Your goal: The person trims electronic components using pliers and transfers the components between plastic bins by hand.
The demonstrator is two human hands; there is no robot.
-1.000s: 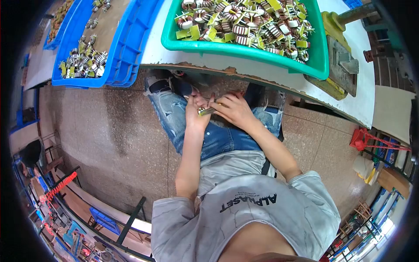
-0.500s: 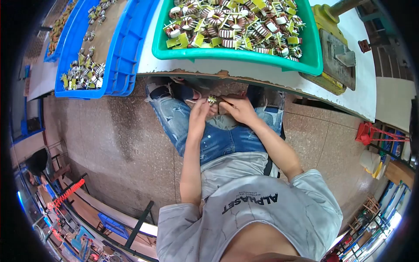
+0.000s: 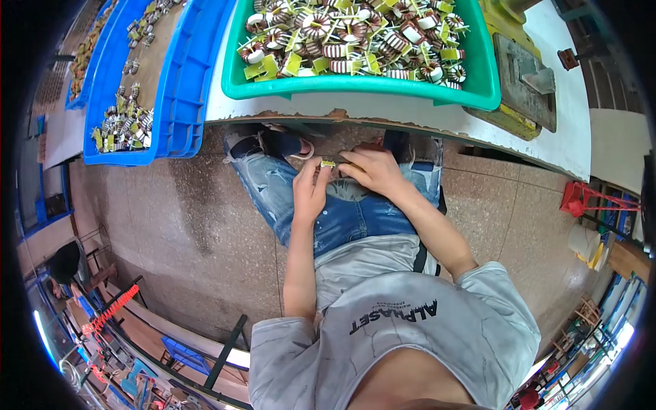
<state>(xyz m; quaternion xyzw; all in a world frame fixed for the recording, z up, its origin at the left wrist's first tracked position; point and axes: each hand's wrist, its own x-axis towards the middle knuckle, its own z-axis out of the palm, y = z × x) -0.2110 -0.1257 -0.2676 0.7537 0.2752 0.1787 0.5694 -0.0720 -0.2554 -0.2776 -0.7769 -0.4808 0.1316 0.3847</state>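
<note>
Over my lap, my left hand point(image 3: 311, 188) pinches a small toroidal coil point(image 3: 328, 163), its yellow plate facing up. My right hand point(image 3: 374, 171) is closed just to the right of it, fingers curled toward the coil. Something thin and dark shows at its fingertips, too small to name. Beyond the hands, on the bench, a green tray point(image 3: 362, 85) is heaped with similar wire-wound coils point(image 3: 352, 31) with yellow plates and white parts.
A blue crate point(image 3: 184, 89) with more coils point(image 3: 126, 123) and a brown sheet stands at the left. On the white bench point(image 3: 570, 137), a yellow-and-grey metal press point(image 3: 523, 82) sits at the right. The bench's chipped front edge point(image 3: 335, 116) runs above my knees. A red stool point(image 3: 581, 198) stands at far right.
The coil in my left hand has turned, showing its yellow plate more plainly. Both hands have shifted slightly. The view has moved a little, so the trays sit farther left.
</note>
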